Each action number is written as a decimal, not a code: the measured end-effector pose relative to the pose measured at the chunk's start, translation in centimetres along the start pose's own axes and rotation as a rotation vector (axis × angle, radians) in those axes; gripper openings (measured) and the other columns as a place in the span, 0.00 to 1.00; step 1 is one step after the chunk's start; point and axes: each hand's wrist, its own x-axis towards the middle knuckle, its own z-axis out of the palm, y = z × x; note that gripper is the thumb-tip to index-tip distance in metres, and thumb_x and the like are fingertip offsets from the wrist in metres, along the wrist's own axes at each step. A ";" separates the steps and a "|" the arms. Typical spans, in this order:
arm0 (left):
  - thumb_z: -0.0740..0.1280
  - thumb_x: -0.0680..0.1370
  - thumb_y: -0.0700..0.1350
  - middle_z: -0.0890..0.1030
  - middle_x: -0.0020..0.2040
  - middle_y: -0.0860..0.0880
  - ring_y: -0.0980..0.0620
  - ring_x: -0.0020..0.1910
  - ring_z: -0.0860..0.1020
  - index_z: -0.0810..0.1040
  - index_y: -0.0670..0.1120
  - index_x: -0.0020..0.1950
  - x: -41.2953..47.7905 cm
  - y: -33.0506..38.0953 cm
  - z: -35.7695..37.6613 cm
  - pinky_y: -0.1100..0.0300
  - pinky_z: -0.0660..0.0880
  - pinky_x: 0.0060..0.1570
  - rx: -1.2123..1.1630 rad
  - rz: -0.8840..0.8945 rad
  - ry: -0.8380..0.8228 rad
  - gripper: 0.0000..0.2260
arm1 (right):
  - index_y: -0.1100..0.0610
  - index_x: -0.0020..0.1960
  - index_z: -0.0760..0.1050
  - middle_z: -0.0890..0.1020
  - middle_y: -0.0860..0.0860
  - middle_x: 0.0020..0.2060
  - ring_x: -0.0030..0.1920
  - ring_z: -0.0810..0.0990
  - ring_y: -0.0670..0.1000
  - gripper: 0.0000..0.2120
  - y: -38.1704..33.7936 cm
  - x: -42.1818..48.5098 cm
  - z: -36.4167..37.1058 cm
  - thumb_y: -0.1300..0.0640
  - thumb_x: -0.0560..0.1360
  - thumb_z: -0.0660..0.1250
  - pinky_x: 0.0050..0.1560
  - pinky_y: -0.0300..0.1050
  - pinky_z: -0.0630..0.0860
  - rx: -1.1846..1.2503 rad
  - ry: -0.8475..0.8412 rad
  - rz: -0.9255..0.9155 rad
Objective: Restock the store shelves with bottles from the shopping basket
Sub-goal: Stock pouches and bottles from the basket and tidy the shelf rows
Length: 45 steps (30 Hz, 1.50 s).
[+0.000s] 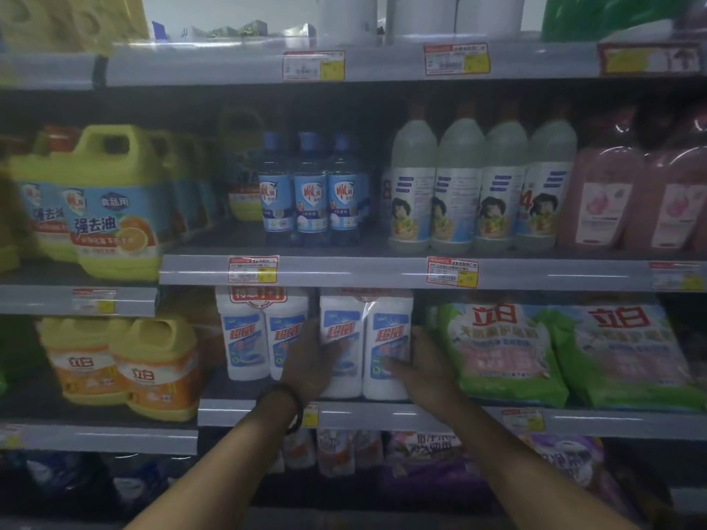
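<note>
A wrapped twin pack of white bottles [365,338] with blue and red labels stands at the front of the lower shelf [421,415]. My left hand [311,361] presses on its left side and my right hand [424,363] grips its right side, so both hold the pack between them. A second twin pack of the same white bottles [254,334] stands just to the left, further back. The shopping basket is out of view.
Green bags of washing powder [505,350] lie right of the pack, touching my right hand. Orange and yellow jugs [153,369] stand to the left. The shelf above holds dark blue bottles [308,193], pale tall bottles [478,185] and pink bottles [600,200].
</note>
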 end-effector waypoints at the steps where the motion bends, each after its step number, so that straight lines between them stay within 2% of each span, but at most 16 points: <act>1: 0.71 0.82 0.42 0.82 0.56 0.56 0.60 0.53 0.83 0.75 0.50 0.66 0.3 -0.2 0.1 0.74 0.77 0.41 0.018 0.021 0.012 0.14 | 0.62 0.65 0.74 0.86 0.52 0.56 0.56 0.87 0.50 0.20 0.0 0.2 -0.1 0.67 0.76 0.78 0.43 0.31 0.82 -0.014 0.020 -0.012; 4: 0.71 0.82 0.39 0.77 0.51 0.61 0.66 0.48 0.77 0.73 0.50 0.63 0.5 -0.1 0.5 0.79 0.73 0.39 0.054 0.018 0.045 0.13 | 0.62 0.65 0.72 0.84 0.48 0.55 0.53 0.83 0.41 0.21 0.0 0.4 0.1 0.69 0.77 0.76 0.42 0.26 0.78 -0.066 0.038 -0.041; 7: 0.69 0.83 0.38 0.78 0.52 0.59 0.67 0.47 0.75 0.73 0.47 0.65 0.0 -0.5 1.3 0.78 0.75 0.43 0.132 0.018 0.093 0.13 | 0.58 0.64 0.71 0.83 0.44 0.55 0.55 0.84 0.42 0.22 1.1 0.7 0.7 0.69 0.76 0.76 0.49 0.35 0.83 -0.090 0.053 -0.062; 9: 0.69 0.82 0.37 0.80 0.60 0.52 0.60 0.55 0.78 0.73 0.45 0.70 -0.8 -1.1 2.2 0.66 0.80 0.57 0.169 0.046 0.169 0.16 | 0.56 0.65 0.70 0.83 0.43 0.56 0.55 0.82 0.37 0.23 1.7 0.6 1.0 0.68 0.77 0.76 0.53 0.39 0.84 -0.121 0.064 -0.083; 11: 0.71 0.80 0.36 0.76 0.63 0.48 0.51 0.60 0.76 0.70 0.45 0.73 -2.0 -1.6 3.2 0.57 0.80 0.60 0.162 0.025 0.207 0.22 | 0.54 0.66 0.72 0.83 0.45 0.58 0.55 0.82 0.37 0.23 1.8 0.7 1.2 0.65 0.77 0.77 0.54 0.37 0.83 -0.177 0.088 -0.109; 14: 0.75 0.77 0.37 0.68 0.60 0.51 0.51 0.60 0.73 0.67 0.44 0.73 -3.2 -1.6 4.2 0.69 0.74 0.54 0.125 -0.032 0.188 0.28 | 0.51 0.68 0.72 0.84 0.49 0.63 0.61 0.84 0.49 0.25 2.0 1.2 1.4 0.60 0.77 0.79 0.57 0.48 0.84 -0.236 0.124 -0.141; 17: 0.74 0.78 0.36 0.62 0.64 0.52 0.54 0.62 0.69 0.63 0.46 0.75 -3.2 -1.5 4.4 0.80 0.71 0.40 0.067 -0.048 0.174 0.31 | 0.49 0.68 0.73 0.84 0.49 0.63 0.63 0.84 0.51 0.25 2.0 1.7 1.9 0.58 0.76 0.79 0.59 0.57 0.85 -0.265 0.135 -0.135; 18: 0.74 0.78 0.35 0.61 0.65 0.52 0.54 0.62 0.68 0.62 0.46 0.76 -3.1 -1.4 4.4 0.82 0.71 0.40 0.045 -0.045 0.175 0.31 | 0.49 0.67 0.73 0.84 0.49 0.63 0.62 0.84 0.51 0.25 2.0 1.8 2.1 0.58 0.75 0.80 0.59 0.57 0.85 -0.279 0.145 -0.132; 24: 0.73 0.78 0.35 0.60 0.66 0.52 0.53 0.64 0.69 0.58 0.49 0.78 -2.6 -1.9 4.3 0.82 0.72 0.42 0.047 -0.007 0.136 0.35 | 0.53 0.62 0.74 0.84 0.52 0.60 0.59 0.85 0.53 0.21 2.6 2.0 3.6 0.54 0.75 0.80 0.55 0.56 0.86 -0.342 0.247 -0.077; 30: 0.74 0.77 0.34 0.62 0.69 0.47 0.55 0.63 0.67 0.60 0.48 0.79 -2.2 -2.4 4.1 0.84 0.71 0.44 0.062 -0.007 0.096 0.35 | 0.54 0.63 0.75 0.85 0.52 0.61 0.60 0.86 0.54 0.21 2.4 2.1 3.4 0.53 0.75 0.80 0.56 0.55 0.86 -0.349 0.214 -0.053; 33: 0.75 0.77 0.36 0.63 0.68 0.48 0.54 0.64 0.66 0.61 0.49 0.77 -2.5 -2.4 3.5 0.81 0.72 0.43 0.066 -0.044 0.098 0.34 | 0.58 0.66 0.74 0.85 0.54 0.62 0.61 0.85 0.56 0.24 1.6 1.8 2.7 0.53 0.76 0.80 0.52 0.47 0.83 -0.359 0.171 -0.045; 35: 0.75 0.77 0.38 0.65 0.69 0.47 0.54 0.65 0.66 0.63 0.48 0.77 -3.1 -2.0 3.0 0.72 0.72 0.56 0.087 -0.032 0.138 0.33 | 0.58 0.68 0.74 0.85 0.53 0.61 0.59 0.86 0.55 0.23 0.4 0.9 1.9 0.51 0.78 0.77 0.46 0.40 0.80 -0.423 0.169 -0.056; 38: 0.73 0.80 0.41 0.72 0.62 0.55 0.53 0.61 0.76 0.70 0.54 0.67 -3.8 -0.1 1.8 0.56 0.80 0.60 0.154 0.174 0.153 0.20 | 0.50 0.62 0.76 0.86 0.49 0.54 0.49 0.86 0.51 0.12 -1.9 -0.9 0.0 0.45 0.82 0.69 0.44 0.47 0.84 -0.577 0.197 -0.251; 40: 0.72 0.81 0.45 0.75 0.56 0.59 0.56 0.55 0.80 0.74 0.57 0.60 -3.7 2.9 0.6 0.57 0.82 0.53 0.226 0.334 0.136 0.11 | 0.49 0.54 0.77 0.84 0.47 0.47 0.43 0.83 0.47 0.07 -3.9 -2.2 -1.7 0.47 0.83 0.66 0.40 0.47 0.81 -0.591 0.228 -0.446; 42: 0.70 0.82 0.46 0.77 0.54 0.59 0.60 0.50 0.79 0.76 0.57 0.56 -2.9 6.7 -0.7 0.62 0.80 0.47 0.257 0.459 0.113 0.07 | 0.51 0.49 0.78 0.82 0.47 0.43 0.40 0.78 0.47 0.07 -7.4 -3.4 -3.7 0.49 0.82 0.65 0.37 0.44 0.75 -0.610 0.312 -0.638; 45: 0.72 0.81 0.45 0.79 0.51 0.57 0.61 0.47 0.80 0.79 0.52 0.57 -0.7 12.8 -2.5 0.66 0.78 0.44 0.286 0.648 0.134 0.06 | 0.54 0.49 0.80 0.83 0.48 0.44 0.41 0.79 0.48 0.10 -12.7 -3.2 -6.7 0.49 0.82 0.65 0.38 0.44 0.75 -0.641 0.453 -0.828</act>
